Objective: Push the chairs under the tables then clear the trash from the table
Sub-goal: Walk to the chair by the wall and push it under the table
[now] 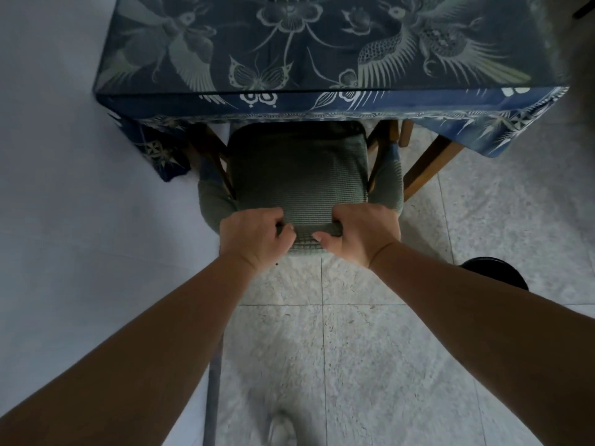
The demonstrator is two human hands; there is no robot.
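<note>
Speckled floor tiles [370, 349] run beneath a bench [322, 101] draped in a blue cloth [289, 43] printed with flowers and birds. We record the chair [297, 169], green-covered, with its seat partly under the bench edge. Our left hand [254, 238] and right hand [362, 235] each curl round the top of the chair back [304, 231], thumbs nearest us.

Chair [297, 169] in ribbed matt green cloth; table [322, 43] under glossy printed cloth; speckled stone floor [370, 365].
</note>
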